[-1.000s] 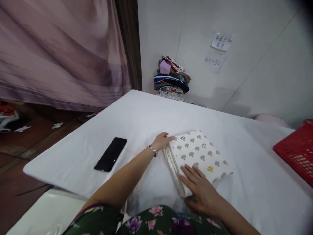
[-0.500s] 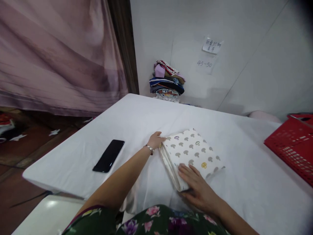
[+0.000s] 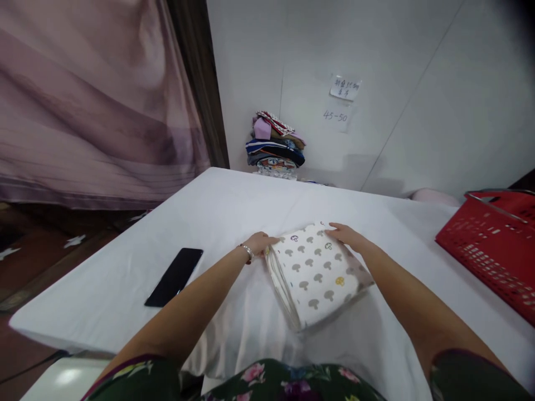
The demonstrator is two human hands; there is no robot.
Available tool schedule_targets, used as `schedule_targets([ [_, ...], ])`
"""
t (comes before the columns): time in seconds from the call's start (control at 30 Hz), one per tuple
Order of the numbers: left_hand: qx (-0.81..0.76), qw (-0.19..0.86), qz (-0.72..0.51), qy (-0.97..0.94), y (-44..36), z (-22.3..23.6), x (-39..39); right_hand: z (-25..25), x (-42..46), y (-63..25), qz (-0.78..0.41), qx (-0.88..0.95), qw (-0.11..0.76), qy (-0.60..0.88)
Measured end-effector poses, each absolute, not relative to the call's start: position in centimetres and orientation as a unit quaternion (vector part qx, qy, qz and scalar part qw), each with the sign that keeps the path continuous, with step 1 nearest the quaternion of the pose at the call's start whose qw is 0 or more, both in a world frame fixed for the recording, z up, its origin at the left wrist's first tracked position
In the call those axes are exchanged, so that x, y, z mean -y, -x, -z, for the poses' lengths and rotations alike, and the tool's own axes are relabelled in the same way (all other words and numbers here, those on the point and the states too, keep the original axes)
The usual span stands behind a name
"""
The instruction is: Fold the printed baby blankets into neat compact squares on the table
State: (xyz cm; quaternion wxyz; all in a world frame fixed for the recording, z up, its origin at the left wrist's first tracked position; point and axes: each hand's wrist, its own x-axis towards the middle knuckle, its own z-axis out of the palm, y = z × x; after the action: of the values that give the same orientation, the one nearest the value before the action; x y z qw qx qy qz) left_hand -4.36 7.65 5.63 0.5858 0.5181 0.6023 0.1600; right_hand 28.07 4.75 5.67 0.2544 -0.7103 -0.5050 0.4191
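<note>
A folded white cloth [image 3: 314, 273] printed with grey mushrooms and a few coloured ones lies on the white-covered table in front of me. Its folded layers show along the left side. My left hand [image 3: 258, 243], with a bracelet at the wrist, is closed on the far left corner, the thumb partly hidden. At the far right corner, my right hand [image 3: 346, 234] pinches the cloth's edge between fingers and thumb.
A black phone [image 3: 174, 277] lies to the left on the white table cover [image 3: 234, 206]. A red plastic basket [image 3: 489, 245] stands at the right. Behind the table's far edge, a pile of folded fabrics [image 3: 276, 146] rests against the wall.
My right hand has moved from the cloth's near left edge to its far right corner. My left hand stays at the far left corner. The view has shifted slightly.
</note>
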Motion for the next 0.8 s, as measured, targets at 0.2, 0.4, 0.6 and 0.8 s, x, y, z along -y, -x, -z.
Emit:
schedule_targets([
  [0.2, -0.588, 0.621, -0.127, -0.503, 4.5, -6.8, -6.9, -6.0, -8.7, -26.8, -0.47, 0.504, 0.219, 0.691],
  [0.4, -0.586, 0.558, -0.201, -0.552, 4.5, -8.9, -5.9, -9.3, -8.0, -26.7, -0.574, 0.499, 0.213, 0.613],
  [0.6, -0.491, 0.294, -0.318, -0.756, 4.7, -17.6, -6.1, -17.9, -7.2, -28.2, -0.449, 0.575, 0.332, 0.599],
  [0.8, -0.352, -0.06, -0.384, -0.852, 5.9, -23.7, -7.0, -23.6, -5.2, -28.4, -0.093, 0.719, 0.396, 0.563],
])
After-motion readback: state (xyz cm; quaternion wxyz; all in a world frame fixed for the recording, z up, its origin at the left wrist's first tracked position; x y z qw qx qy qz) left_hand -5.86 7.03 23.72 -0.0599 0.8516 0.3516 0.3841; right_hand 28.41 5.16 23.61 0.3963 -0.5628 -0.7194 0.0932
